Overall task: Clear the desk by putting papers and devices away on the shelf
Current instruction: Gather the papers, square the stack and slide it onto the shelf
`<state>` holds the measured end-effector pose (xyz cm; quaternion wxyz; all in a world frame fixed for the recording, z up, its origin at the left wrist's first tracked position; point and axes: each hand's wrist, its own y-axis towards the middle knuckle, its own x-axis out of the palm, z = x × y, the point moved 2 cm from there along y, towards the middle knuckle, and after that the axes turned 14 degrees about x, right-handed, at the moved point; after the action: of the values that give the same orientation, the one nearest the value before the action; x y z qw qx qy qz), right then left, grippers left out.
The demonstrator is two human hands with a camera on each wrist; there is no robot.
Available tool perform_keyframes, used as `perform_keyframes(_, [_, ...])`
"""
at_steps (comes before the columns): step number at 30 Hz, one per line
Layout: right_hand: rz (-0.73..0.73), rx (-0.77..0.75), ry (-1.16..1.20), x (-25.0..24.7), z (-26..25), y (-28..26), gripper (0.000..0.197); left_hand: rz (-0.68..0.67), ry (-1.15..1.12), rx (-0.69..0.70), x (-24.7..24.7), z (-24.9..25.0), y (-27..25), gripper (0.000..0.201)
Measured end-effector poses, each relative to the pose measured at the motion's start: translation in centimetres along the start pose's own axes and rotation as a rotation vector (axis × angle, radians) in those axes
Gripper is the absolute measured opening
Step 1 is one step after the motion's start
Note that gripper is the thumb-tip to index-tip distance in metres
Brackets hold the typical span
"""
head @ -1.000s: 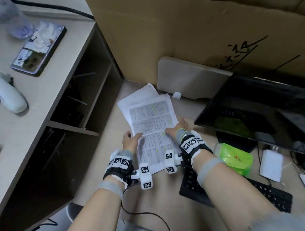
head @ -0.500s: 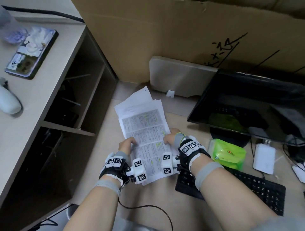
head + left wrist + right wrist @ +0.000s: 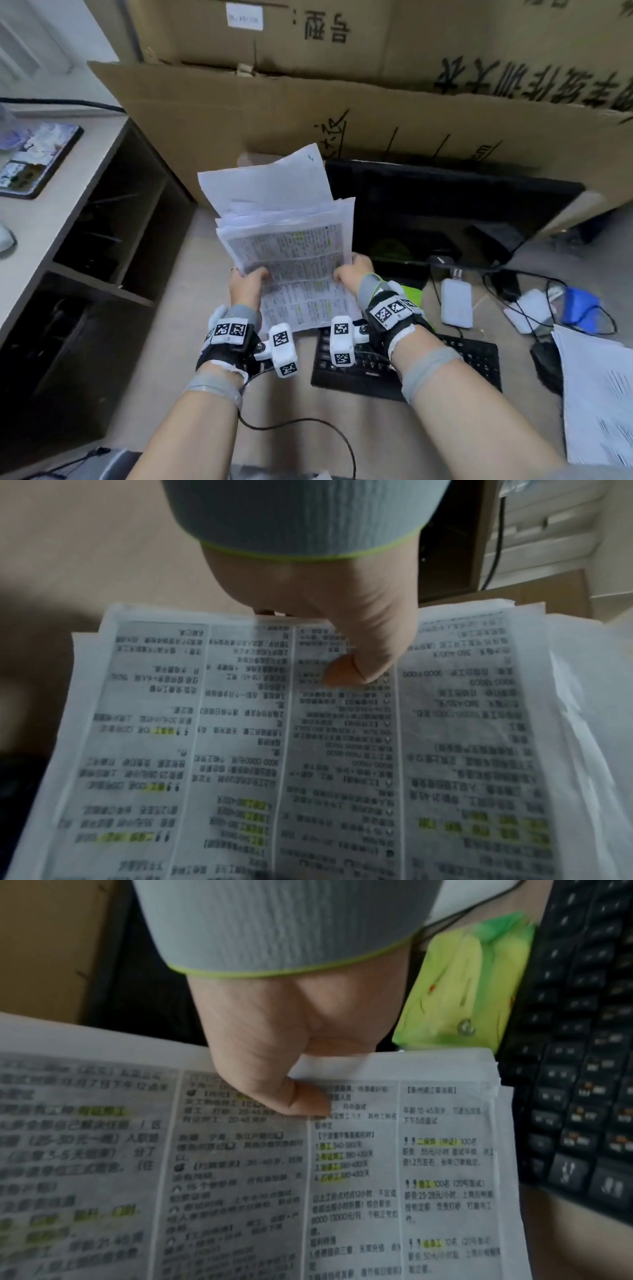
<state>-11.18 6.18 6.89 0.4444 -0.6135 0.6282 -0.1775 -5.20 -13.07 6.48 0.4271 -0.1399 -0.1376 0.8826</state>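
Note:
A stack of printed papers (image 3: 291,246) with yellow highlights is lifted off the desk, tilted up in front of me. My left hand (image 3: 248,286) grips its left edge, thumb (image 3: 356,666) pressed on the top sheet (image 3: 308,750), fingers hidden underneath. My right hand (image 3: 351,274) grips the right edge, thumb (image 3: 301,1099) on top of the papers (image 3: 240,1177). The dark open shelf (image 3: 96,260) stands to the left under a beige top. A black keyboard (image 3: 404,363), a white device (image 3: 455,301) and a second paper pile (image 3: 599,404) lie on the desk.
A black monitor (image 3: 445,212) stands behind the papers, with large cardboard boxes (image 3: 342,102) behind it. A green tissue pack (image 3: 459,993) lies by the keyboard (image 3: 582,1069). Cables, white adapters and a blue object (image 3: 582,308) clutter the right. A tablet (image 3: 34,161) rests on the shelf top.
Both hands have lifted the paper stack off the desk and raised it towards me, tilting it up. The head view has risen and turned right.

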Motion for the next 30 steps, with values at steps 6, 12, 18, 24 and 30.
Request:
perform_keyframes(6, [0.079,-0.060,0.136,-9.0,3.0,-1.5,0.028,-0.017,-0.026,0.133,6.0,2.5,-7.2,0.019])
perform_keyframes(12, [0.079,-0.163,0.314,-18.2,6.7,-2.8,0.026,-0.063,-0.047,0.240,13.1,3.1,-14.3,0.017])
perform_keyframes(18, [0.137,-0.155,0.432,-27.0,11.7,-3.3,0.020,-0.137,-0.077,0.331,20.1,1.9,-20.2,0.027])
perform_keyframes(24, [0.192,-0.043,0.291,-29.6,17.8,-1.8,0.013,-0.298,0.051,0.238,22.9,-2.8,-23.0,0.036])
perform_keyframes(30, [0.165,0.093,0.206,-28.7,21.6,0.5,0.015,-0.366,0.173,0.211,23.8,-6.4,-22.1,0.038])
